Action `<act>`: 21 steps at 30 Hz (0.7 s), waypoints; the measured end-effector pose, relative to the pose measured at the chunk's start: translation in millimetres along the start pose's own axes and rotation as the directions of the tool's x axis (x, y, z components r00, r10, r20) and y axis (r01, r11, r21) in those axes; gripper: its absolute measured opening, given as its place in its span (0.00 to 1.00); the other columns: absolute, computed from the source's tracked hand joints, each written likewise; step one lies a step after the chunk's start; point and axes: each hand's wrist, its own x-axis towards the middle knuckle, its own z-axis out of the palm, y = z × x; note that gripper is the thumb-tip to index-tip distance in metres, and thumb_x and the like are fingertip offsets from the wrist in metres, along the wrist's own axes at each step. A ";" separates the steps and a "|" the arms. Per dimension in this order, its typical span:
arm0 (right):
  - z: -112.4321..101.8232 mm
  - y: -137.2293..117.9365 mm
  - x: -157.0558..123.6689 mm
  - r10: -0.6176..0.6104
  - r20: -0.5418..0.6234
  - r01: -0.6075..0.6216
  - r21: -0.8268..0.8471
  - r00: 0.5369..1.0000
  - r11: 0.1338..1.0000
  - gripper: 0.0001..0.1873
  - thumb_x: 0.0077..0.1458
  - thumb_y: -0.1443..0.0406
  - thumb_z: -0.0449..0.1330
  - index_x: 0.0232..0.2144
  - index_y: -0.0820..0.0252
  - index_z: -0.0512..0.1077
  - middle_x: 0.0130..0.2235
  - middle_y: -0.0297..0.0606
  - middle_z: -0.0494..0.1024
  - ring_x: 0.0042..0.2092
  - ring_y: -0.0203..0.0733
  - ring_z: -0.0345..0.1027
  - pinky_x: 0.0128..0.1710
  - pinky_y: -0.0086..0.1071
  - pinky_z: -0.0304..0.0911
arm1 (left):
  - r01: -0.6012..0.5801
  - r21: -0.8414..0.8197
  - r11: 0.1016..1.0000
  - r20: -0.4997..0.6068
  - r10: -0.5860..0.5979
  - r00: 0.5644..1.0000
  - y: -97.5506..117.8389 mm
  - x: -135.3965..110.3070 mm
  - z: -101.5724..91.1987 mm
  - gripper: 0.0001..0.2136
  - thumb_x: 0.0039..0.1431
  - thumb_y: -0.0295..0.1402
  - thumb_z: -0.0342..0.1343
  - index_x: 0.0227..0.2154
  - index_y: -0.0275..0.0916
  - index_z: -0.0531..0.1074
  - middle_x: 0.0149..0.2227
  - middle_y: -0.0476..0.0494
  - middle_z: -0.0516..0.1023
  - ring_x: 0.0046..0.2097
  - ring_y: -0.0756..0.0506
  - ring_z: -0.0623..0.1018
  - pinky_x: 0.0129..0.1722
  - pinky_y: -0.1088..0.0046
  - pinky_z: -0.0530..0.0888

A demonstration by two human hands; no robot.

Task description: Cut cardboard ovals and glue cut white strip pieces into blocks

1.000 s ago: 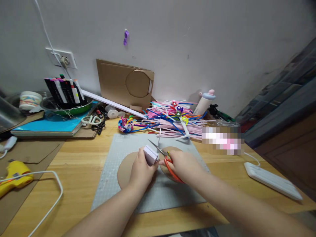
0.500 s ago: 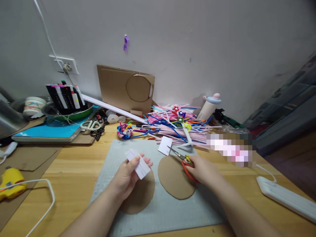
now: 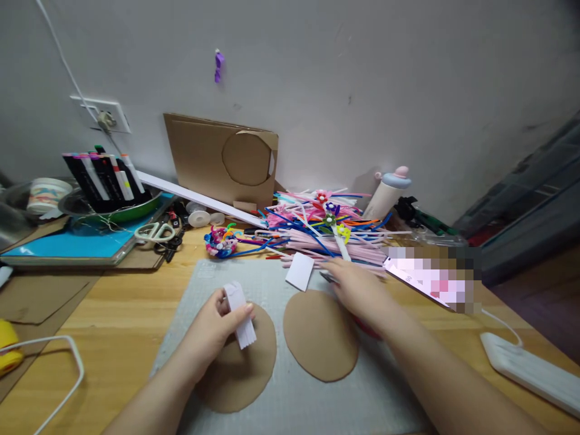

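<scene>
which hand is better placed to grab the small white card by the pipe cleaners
The right hand, probably: it is close to the white card, though it seems to hold scissors. The left hand is farther off and grips layered white paper.

A plain grey wall (image 3: 294,78) with a white socket (image 3: 118,116) rises behind the wooden table (image 3: 118,314).

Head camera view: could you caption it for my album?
Left hand holding layered white paper above a cardboard disc, right hand over scissors.
</scene>
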 end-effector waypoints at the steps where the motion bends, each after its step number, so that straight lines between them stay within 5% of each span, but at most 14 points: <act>1: 1.8 -7.5 9.2 -0.117 -0.021 0.117 -0.002 0.993 0.993 0.28 0.56 0.74 0.50 0.57 0.47 0.63 0.62 0.35 0.63 0.61 0.43 0.55 0.56 0.37 0.51 | 0.010 -0.009 1.000 0.023 -0.010 1.000 -1.3 -0.5 -0.1 0.24 0.44 0.39 0.67 0.41 0.37 0.65 0.35 0.42 0.79 0.34 0.45 0.80 0.32 0.71 0.76; 2: 4.7 -13.7 18.6 -0.309 -0.039 0.308 -0.035 0.950 0.951 0.30 0.55 0.76 0.50 0.58 0.49 0.61 0.63 0.36 0.61 0.64 0.45 0.50 0.59 0.43 0.46 | 0.026 -0.023 0.999 0.058 -0.024 0.998 -2.7 -0.5 -1.0 0.25 0.45 0.40 0.66 0.43 0.37 0.64 0.36 0.41 0.79 0.35 0.45 0.79 0.32 0.72 0.75; 4: 11.1 -21.2 36.4 -0.509 -0.054 0.505 -0.072 0.859 0.860 0.30 0.56 0.77 0.50 0.59 0.50 0.61 0.63 0.37 0.61 0.65 0.48 0.47 0.61 0.51 0.37 | 0.055 -0.063 0.997 0.166 -0.044 0.985 -5.5 0.5 -4.4 0.26 0.47 0.41 0.65 0.46 0.36 0.64 0.37 0.40 0.79 0.36 0.45 0.79 0.33 0.73 0.74; 8: 9.3 -21.6 56.2 -0.632 -0.046 0.628 -0.072 0.774 0.775 0.25 0.56 0.77 0.51 0.53 0.53 0.68 0.52 0.39 0.75 0.59 0.46 0.58 0.62 0.53 0.27 | 0.007 -0.076 0.997 0.264 0.014 0.964 -7.9 4.4 -9.5 0.27 0.46 0.42 0.65 0.46 0.35 0.64 0.41 0.37 0.78 0.41 0.43 0.78 0.38 0.72 0.72; 11: -7.1 -24.4 49.6 -0.606 -0.083 0.611 0.057 0.791 0.789 0.26 0.51 0.75 0.59 0.52 0.53 0.68 0.52 0.41 0.74 0.58 0.49 0.60 0.62 0.56 0.27 | -0.106 0.016 0.994 0.196 0.101 0.975 -7.1 4.7 -6.3 0.27 0.43 0.38 0.66 0.46 0.36 0.63 0.45 0.36 0.76 0.46 0.41 0.76 0.42 0.69 0.72; 13: -15.7 -34.2 35.3 -0.574 -0.152 0.592 0.276 0.804 0.757 0.33 0.47 0.70 0.65 0.56 0.55 0.65 0.58 0.44 0.67 0.60 0.51 0.55 0.62 0.53 0.36 | -0.178 0.083 0.980 0.136 0.166 0.977 -8.0 2.8 -2.0 0.26 0.44 0.35 0.65 0.47 0.38 0.63 0.48 0.37 0.74 0.48 0.41 0.75 0.45 0.68 0.71; 17: -5.0 -70.0 -0.3 -0.542 -0.093 0.410 0.761 0.836 0.503 0.37 0.48 0.62 0.67 0.59 0.49 0.61 0.54 0.41 0.67 0.53 0.46 0.64 0.53 0.40 0.60 | -0.286 0.200 0.937 0.144 0.260 0.955 -15.8 -1.9 4.7 0.26 0.46 0.32 0.64 0.49 0.42 0.62 0.51 0.41 0.72 0.51 0.41 0.74 0.49 0.66 0.70; 21: 28.8 -100.7 -18.5 -0.427 -0.069 0.205 0.937 0.901 0.282 0.38 0.48 0.67 0.66 0.60 0.51 0.59 0.51 0.41 0.67 0.47 0.44 0.67 0.45 0.35 0.66 | -0.305 0.233 0.923 0.149 0.276 0.949 -22.2 -1.9 7.4 0.27 0.44 0.30 0.65 0.49 0.44 0.62 0.48 0.43 0.74 0.48 0.41 0.75 0.49 0.66 0.71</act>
